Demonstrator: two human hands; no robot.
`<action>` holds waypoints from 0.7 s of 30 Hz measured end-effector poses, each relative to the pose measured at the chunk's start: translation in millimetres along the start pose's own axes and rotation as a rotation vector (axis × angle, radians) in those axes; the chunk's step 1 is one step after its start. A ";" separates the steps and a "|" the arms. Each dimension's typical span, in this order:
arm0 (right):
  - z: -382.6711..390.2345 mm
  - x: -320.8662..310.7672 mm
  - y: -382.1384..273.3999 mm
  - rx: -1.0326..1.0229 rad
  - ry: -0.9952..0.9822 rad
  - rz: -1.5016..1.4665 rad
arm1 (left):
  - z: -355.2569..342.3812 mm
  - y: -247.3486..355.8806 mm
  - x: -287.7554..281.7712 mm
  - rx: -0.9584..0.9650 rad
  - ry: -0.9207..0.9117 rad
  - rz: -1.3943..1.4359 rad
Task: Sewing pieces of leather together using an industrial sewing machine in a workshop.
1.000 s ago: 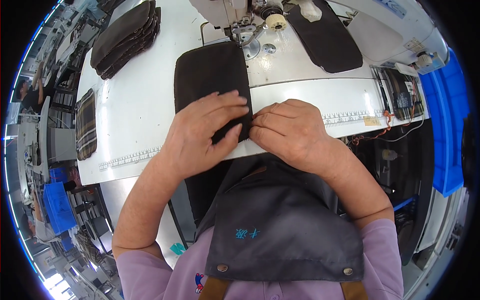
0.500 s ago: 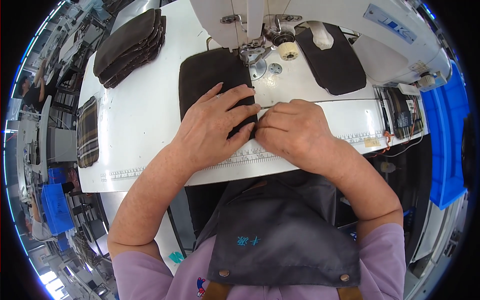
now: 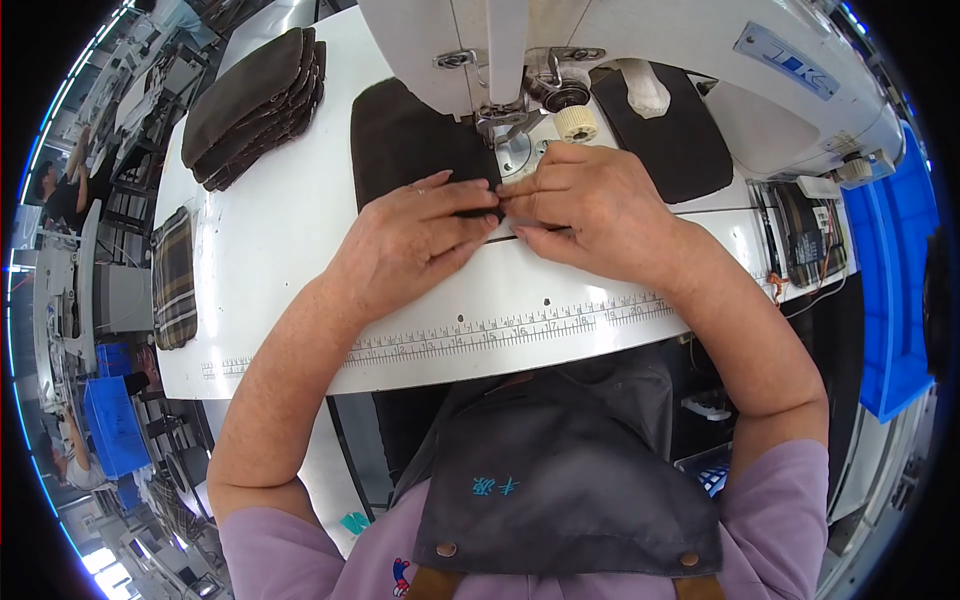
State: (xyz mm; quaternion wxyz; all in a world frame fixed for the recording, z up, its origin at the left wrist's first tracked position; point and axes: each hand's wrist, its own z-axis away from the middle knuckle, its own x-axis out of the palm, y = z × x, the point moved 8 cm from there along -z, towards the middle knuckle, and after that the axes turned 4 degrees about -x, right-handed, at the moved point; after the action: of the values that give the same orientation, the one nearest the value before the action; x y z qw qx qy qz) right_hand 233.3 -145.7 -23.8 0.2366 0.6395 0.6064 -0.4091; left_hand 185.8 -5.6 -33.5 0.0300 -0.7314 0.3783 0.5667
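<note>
A dark brown fabric panel [image 3: 402, 135] with rounded corners lies on the white sewing table, its right edge beside the presser foot [image 3: 508, 128] of the sewing machine. Resting on the panel's near part is my left hand [image 3: 405, 235], fingers stretched toward that right edge and thumb apart below them. My right hand [image 3: 600, 205] is closed at the same edge, pinching it with the fingertips just in front of the presser foot. The fingertips of both hands nearly meet there. My hands cover the panel's near end.
Stacked brown panels [image 3: 250, 105] lie at the far left, with plaid pieces [image 3: 175, 280] nearer. More dark panels [image 3: 675, 140] sit under the machine arm [image 3: 790, 65]. A printed ruler [image 3: 500, 335] follows the table's front edge. Blue bins [image 3: 895, 280] stand at the right.
Both hands and the panel have moved away from me, along the presser foot. My right hand has come up closer to the foot, uncovering more of the ruler.
</note>
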 end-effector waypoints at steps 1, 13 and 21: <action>-1.1 0.3 2.2 -0.024 0.013 0.012 | -2.7 -4.0 -0.6 0.005 -0.001 0.006; -1.5 10.0 20.0 0.202 -0.055 0.160 | -24.2 -37.9 -3.4 -0.131 0.104 0.035; 0.0 5.8 20.2 0.191 -0.017 0.180 | -26.1 -14.7 4.3 -0.183 0.131 -0.183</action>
State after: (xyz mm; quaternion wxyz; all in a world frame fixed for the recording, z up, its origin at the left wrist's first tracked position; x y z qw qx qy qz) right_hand 252.5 -145.4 -32.4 0.2155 0.7076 0.5027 -0.4474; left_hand 215.7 -9.7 -33.6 -0.0099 -0.7979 0.2579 0.5448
